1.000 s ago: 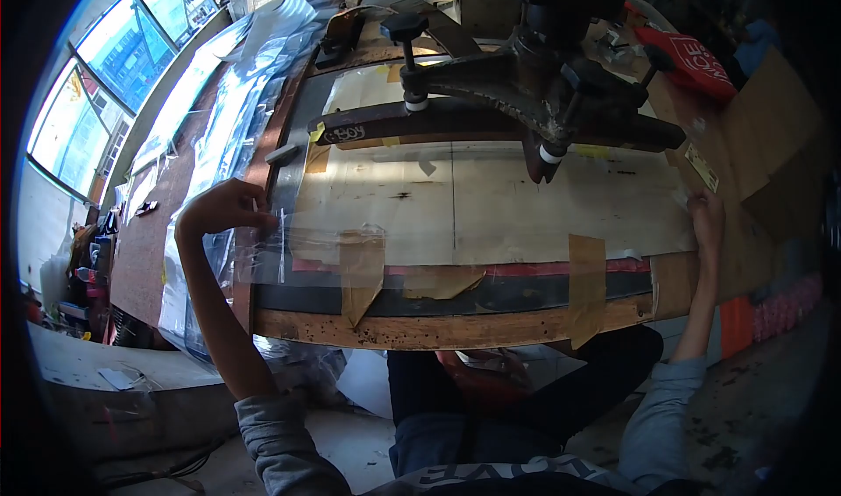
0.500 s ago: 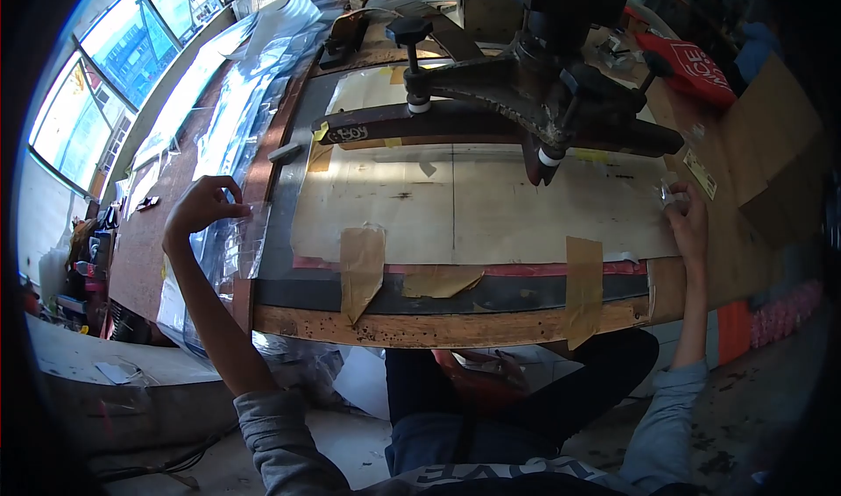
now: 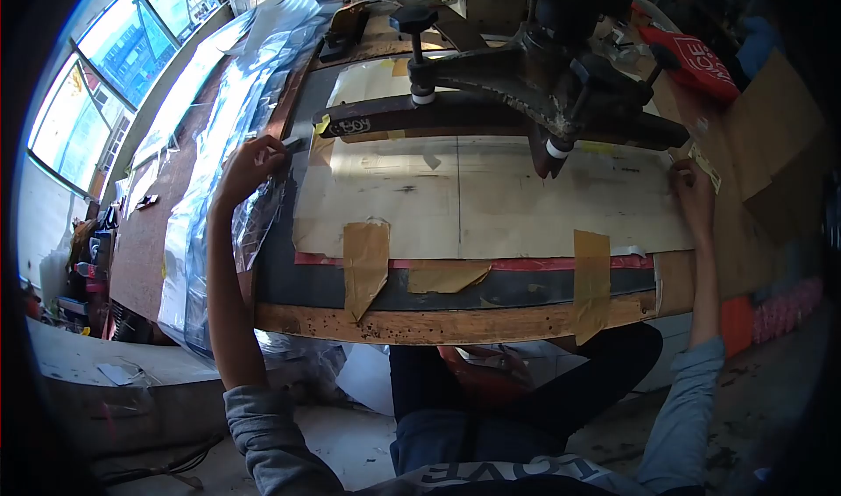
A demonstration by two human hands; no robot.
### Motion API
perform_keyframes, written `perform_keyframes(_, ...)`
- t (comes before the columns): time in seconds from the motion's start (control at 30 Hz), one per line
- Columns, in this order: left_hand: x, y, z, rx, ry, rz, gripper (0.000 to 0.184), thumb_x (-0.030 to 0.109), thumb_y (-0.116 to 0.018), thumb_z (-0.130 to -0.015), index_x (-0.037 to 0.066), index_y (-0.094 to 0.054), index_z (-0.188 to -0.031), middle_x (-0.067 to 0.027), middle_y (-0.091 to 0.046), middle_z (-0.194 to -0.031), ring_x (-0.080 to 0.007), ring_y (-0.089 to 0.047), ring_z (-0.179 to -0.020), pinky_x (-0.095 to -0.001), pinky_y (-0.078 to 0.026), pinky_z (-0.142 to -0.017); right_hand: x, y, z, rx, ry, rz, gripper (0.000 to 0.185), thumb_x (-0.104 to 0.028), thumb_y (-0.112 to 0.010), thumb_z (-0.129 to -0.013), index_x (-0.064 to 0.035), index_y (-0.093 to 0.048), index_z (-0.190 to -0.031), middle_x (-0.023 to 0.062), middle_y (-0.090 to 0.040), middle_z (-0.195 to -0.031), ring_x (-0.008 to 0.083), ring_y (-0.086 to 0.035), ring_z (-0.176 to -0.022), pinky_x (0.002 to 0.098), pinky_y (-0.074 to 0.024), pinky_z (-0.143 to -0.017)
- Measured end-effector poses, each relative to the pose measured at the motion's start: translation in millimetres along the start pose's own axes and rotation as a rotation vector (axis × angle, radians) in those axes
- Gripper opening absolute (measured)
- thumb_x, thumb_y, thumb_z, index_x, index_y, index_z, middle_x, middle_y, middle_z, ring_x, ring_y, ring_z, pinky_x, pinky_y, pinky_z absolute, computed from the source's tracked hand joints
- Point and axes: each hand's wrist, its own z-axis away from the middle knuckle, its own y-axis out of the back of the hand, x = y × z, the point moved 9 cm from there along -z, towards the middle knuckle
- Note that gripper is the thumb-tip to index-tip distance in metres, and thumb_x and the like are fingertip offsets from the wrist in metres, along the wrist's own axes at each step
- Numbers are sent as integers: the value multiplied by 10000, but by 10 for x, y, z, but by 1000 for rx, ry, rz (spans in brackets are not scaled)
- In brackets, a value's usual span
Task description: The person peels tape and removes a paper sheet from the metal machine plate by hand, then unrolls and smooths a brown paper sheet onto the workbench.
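My left hand [image 3: 251,170] reaches to the left edge of the dark board [image 3: 293,233]. Its thumb and fingers are closed at the near end of a small grey block [image 3: 293,143]. At the right edge of the pale sheet [image 3: 543,207], my right hand [image 3: 693,185] is pinched; what its fingertips hold is too small to make out. A strip of printed paper [image 3: 708,165] lies beside it. Brown tape [image 3: 366,264] crosses the sheet's front edge. Above the sheet hangs a dark metal clamp bar [image 3: 473,121] with black knobs.
Clear plastic film [image 3: 206,224] covers part of the table on the left, near the windows. A cardboard box [image 3: 780,132] and a red bag [image 3: 696,62] stand at the right. The wooden table edge [image 3: 438,325] runs just above my legs.
My left hand has moved forward and right, from above the plastic film to the small grey block. My right hand has shifted slightly forward along the sheet's right edge. The view has shifted a little.
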Motion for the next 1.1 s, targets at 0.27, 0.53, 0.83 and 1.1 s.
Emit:
perform_keyframes(0.27,114,119,57,-20,-31,-51,151,193,-704,-784,66,-648,-846,-17,-594,-744,-123,-516,-731,-297,-408,-665,344,-12,-138,-107,-123,29,185,-89,-589,-823,15,-619,-973,62,-628,-792,101,-586,-695,258,-439,-632)
perform_keyframes(0.53,122,180,62,-57,-17,-83,200,235,-712,-786,60,-627,-831,-28,-568,-697,-107,-507,-660,-297,-415,-610,220,104,-99,61,-102,10,167,-113,-587,-851,7,-615,-964,38,-596,-690,87,-548,-624,251,-422,-599)
perform_keyframes(0.83,1270,733,1025,-407,-147,503,284,207,-582,-907,-16,-597,-731,-46,-601,-599,-62,-529,-414,-190,-368,-389,-1104,226,784,93,108,637,428,-364,-634,-862,-12,-594,-1103,174,-473,-1217,336,-522,-1060,473,-397,-912)
perform_keyframes(1.1,3325,-189,2005,-422,-637,799,318,354,-598,-892,80,-617,-1052,-126,-620,-966,-250,-641,-867,-411,-494,-766,-2919,-449,2526,-719,205,-653,804,-385,-761,-742,6,-392,-1339,187,-601,-1170,263,-642,-1016,359,-496,-907)
